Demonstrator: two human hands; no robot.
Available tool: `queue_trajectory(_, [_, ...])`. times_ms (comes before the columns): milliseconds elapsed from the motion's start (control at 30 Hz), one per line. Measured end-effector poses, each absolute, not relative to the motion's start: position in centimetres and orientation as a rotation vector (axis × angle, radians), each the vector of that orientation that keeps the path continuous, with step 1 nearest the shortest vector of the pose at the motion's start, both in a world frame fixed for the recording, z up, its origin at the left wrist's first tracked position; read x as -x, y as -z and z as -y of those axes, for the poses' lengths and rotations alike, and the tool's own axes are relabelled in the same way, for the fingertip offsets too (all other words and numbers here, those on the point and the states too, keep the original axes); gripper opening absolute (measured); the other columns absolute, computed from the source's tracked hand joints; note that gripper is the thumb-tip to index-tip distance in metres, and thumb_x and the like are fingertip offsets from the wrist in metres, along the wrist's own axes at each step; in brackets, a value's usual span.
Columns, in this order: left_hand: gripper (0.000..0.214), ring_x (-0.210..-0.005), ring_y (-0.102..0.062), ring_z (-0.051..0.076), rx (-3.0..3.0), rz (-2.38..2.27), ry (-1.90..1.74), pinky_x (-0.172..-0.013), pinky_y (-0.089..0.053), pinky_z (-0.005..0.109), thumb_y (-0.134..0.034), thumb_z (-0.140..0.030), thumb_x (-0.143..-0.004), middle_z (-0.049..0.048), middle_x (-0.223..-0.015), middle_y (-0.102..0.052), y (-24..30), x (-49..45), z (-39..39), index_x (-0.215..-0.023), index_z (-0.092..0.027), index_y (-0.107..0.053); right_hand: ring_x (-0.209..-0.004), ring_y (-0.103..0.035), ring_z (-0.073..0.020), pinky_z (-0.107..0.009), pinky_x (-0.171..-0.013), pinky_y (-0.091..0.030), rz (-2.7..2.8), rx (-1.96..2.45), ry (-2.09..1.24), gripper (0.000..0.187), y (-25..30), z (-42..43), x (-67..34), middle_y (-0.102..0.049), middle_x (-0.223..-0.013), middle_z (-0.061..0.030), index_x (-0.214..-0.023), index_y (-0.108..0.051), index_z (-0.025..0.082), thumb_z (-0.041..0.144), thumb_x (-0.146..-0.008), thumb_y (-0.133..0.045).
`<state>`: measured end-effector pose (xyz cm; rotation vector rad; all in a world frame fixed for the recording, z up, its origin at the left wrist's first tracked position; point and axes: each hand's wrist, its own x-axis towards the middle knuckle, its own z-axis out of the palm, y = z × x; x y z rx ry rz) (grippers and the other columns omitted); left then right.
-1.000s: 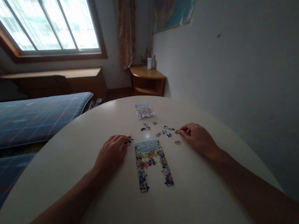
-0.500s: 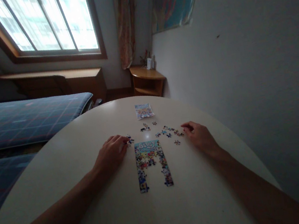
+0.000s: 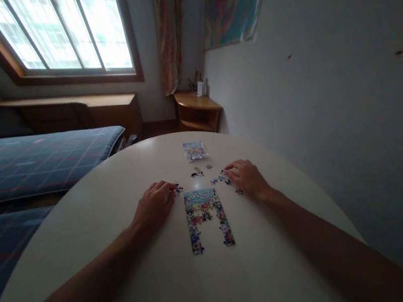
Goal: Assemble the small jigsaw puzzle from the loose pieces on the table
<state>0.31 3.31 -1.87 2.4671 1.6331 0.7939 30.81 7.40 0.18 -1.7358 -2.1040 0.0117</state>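
Observation:
A partly assembled jigsaw puzzle (image 3: pixel 201 197) with "Bluey" lettering lies on the white round table (image 3: pixel 177 287), with a gap in its lower middle. Left of its top edge, my left hand (image 3: pixel 155 199) has its fingers bent together at a small cluster of puzzle pieces (image 3: pixel 178 187), seemingly pinching one. My right hand (image 3: pixel 247 177) reaches over the loose pieces on the right (image 3: pixel 220 178), its fingertips closed among them. Whatever those fingers hold is too small to make out. One loose piece (image 3: pixel 239 191) lies just below that hand.
A printed packet (image 3: pixel 195 151) lies towards the table's far edge, with several loose pieces (image 3: pixel 197 172) in front of it. A plaid-covered bed (image 3: pixel 42 161) stands at the left. The wall (image 3: pixel 326 116) runs along the right, and a wooden corner cabinet (image 3: pixel 197 103) stands behind the table.
My right hand has moved left and now covers part of the right-hand loose pieces. My left hand stays by its cluster. The view has shifted slightly.

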Motion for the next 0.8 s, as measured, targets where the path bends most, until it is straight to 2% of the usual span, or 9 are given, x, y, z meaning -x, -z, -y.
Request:
queue_trajectory(300, [0.021, -0.102, -0.062, 0.024, -2.431, -1.620, -0.802, -0.093, -0.051, 0.042, -0.048, -0.021, -0.090, 0.0064, -0.106, -0.070, 1.7, -0.4, -3.3, -0.102, -0.021, -0.066, -0.107, -0.061, -0.0253, -0.035, -0.089, -0.047, 2.256, 1.855, -0.041, 0.031, -1.6, -11.5, -26.8, -0.072, -0.114, -0.0069, -0.114, -0.071, 0.025, 0.038, -0.089, -0.058])
queue_trajectory(533, [0.021, -0.102, -0.061, 0.024, -2.421, -1.621, -0.808, -0.092, -0.051, 0.041, -0.049, -0.020, -0.090, 0.0056, -0.106, -0.069, 1.7, -0.5, -3.3, -0.102, -0.021, -0.066, -0.101, -0.065, -0.0238, -0.033, -0.083, -0.049, 2.260, 1.963, -0.055, 0.027, -2.1, -12.0, -26.0, -0.073, -0.107, -0.0067, -0.106, -0.075, 0.029, 0.039, -0.085, -0.061])
queue_trajectory(700, [0.021, -0.102, -0.061, 0.024, -2.425, -1.623, -0.795, -0.093, -0.051, 0.041, -0.049, -0.022, -0.091, 0.0055, -0.106, -0.070, 1.7, -0.5, -3.2, -0.103, -0.022, -0.066, -0.095, -0.068, -0.0232, -0.032, -0.079, -0.049, 2.320, 1.987, -0.076, 0.022, -2.9, -12.0, -26.0, -0.076, -0.102, -0.0052, -0.099, -0.077, 0.028, 0.032, -0.082, -0.063])
queue_trajectory(800, [0.022, -0.103, -0.061, 0.024, -2.421, -1.619, -0.797, -0.094, -0.051, 0.041, -0.049, -0.022, -0.091, 0.0056, -0.106, -0.070, 1.6, -0.5, -3.2, -0.103, -0.021, -0.066, -0.094, -0.068, -0.0236, -0.033, -0.083, -0.047, 2.394, 1.961, -0.025, 0.018, -3.4, -11.7, -25.9, -0.076, -0.099, -0.0070, -0.092, -0.078, 0.025, 0.029, -0.081, -0.064])
